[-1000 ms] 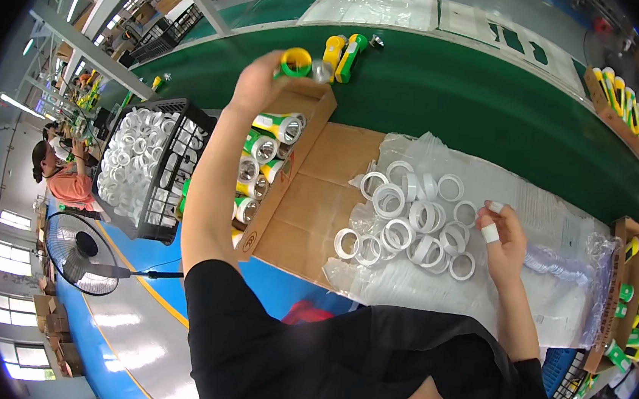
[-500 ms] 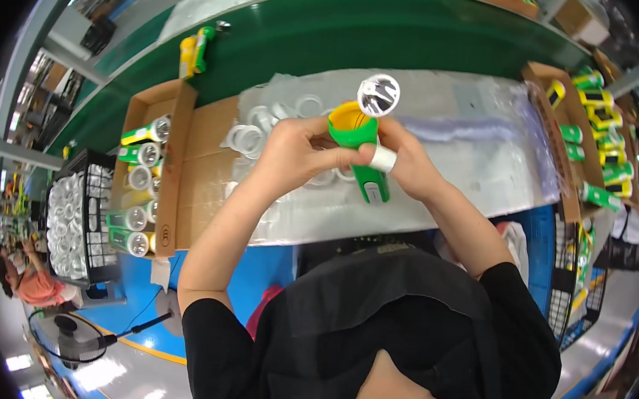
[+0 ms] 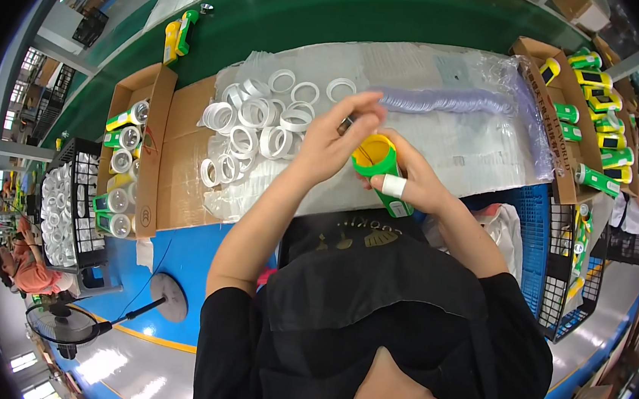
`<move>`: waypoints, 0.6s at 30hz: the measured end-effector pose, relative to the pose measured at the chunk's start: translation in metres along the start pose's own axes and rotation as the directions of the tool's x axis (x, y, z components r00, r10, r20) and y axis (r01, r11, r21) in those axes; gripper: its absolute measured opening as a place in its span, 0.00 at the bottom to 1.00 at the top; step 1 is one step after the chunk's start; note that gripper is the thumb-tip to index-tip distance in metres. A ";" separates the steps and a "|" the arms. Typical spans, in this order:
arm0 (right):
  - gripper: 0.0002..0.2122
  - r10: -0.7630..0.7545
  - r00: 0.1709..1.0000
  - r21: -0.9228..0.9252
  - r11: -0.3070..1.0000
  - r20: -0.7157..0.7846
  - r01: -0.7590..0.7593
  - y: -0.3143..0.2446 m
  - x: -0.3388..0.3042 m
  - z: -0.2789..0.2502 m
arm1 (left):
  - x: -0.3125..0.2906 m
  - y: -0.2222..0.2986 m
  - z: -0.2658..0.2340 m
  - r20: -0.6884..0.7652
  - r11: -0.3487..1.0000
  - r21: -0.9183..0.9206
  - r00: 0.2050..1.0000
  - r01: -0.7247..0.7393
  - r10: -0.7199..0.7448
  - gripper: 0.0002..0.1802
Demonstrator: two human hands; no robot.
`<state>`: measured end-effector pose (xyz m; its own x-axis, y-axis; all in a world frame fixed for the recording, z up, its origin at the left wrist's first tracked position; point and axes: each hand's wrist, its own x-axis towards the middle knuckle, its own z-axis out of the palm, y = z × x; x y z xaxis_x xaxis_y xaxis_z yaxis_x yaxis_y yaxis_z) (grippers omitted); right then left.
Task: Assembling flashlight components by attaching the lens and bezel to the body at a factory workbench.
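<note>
A green flashlight body [image 3: 378, 161] with a wide yellow-lined mouth is gripped by my right hand [image 3: 416, 179], which has a white wrap round one finger. The open mouth tilts up toward my left hand, and thin dark wires show inside it. Just left of the mouth, my left hand [image 3: 340, 137] is raised with its fingers bent together. Between them shows a small dark, shiny bit [image 3: 344, 126]; most of it is hidden, so its kind is unclear. Several loose white rings [image 3: 274, 142] lie on the plastic-covered cardboard to the left of my hands.
At left a cardboard box [image 3: 154, 162] holds several flashlights with clear-fronted heads; a black crate [image 3: 90, 214] of clear parts stands beyond. A row of thin translucent discs [image 3: 450, 101] lies behind my hands. Another box [image 3: 560, 137] with green and yellow flashlights is at right, near a blue crate [image 3: 523, 217].
The white-rimmed silver reflector above the flashlight no longer shows. My left hand has come off the flashlight body and risen beside its mouth; my right hand keeps hold. The view has shifted.
</note>
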<state>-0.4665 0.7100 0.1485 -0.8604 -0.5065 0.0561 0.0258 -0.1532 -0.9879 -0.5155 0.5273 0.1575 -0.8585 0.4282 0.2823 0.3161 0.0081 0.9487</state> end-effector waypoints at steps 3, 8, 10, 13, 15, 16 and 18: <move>0.26 0.025 1.000 -0.060 0.998 -0.007 -0.026 0.000 -0.002 0.005 | -0.008 -0.007 0.000 -0.085 0.989 -0.136 0.994 0.061 -0.073 0.18; 0.24 0.141 0.983 0.117 0.985 -0.119 -0.127 -0.013 0.009 0.013 | -0.002 0.002 -0.001 -0.023 0.868 0.271 0.899 -0.416 0.438 0.20; 0.23 0.037 0.992 0.060 0.998 -0.123 -0.030 0.002 0.009 0.013 | 0.001 0.007 0.006 0.162 0.766 0.320 0.829 -0.558 0.536 0.19; 0.22 -0.036 0.986 0.026 0.999 -0.161 0.041 0.010 0.006 0.011 | -0.001 0.001 0.011 0.221 0.754 0.350 0.831 -0.557 0.511 0.18; 0.20 0.032 0.971 0.077 0.997 -0.237 -0.014 0.009 0.004 0.009 | 0.006 -0.004 0.016 0.142 0.816 0.355 0.889 -0.457 0.436 0.19; 0.20 0.034 0.969 0.076 0.997 -0.246 -0.015 0.005 0.002 0.005 | 0.011 -0.007 0.019 0.064 0.868 0.351 0.934 -0.351 0.351 0.21; 0.24 0.136 0.948 0.285 0.957 -0.289 -0.051 -0.005 0.003 -0.002 | 0.035 -0.021 0.002 0.014 0.822 0.475 0.937 -0.314 0.349 0.25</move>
<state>-0.4703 0.7111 0.1536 -0.9588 -0.2557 -0.1235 0.2136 -0.3630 -0.9070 -0.5519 0.5437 0.1472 -0.6883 0.4166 0.5938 0.7208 0.3013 0.6242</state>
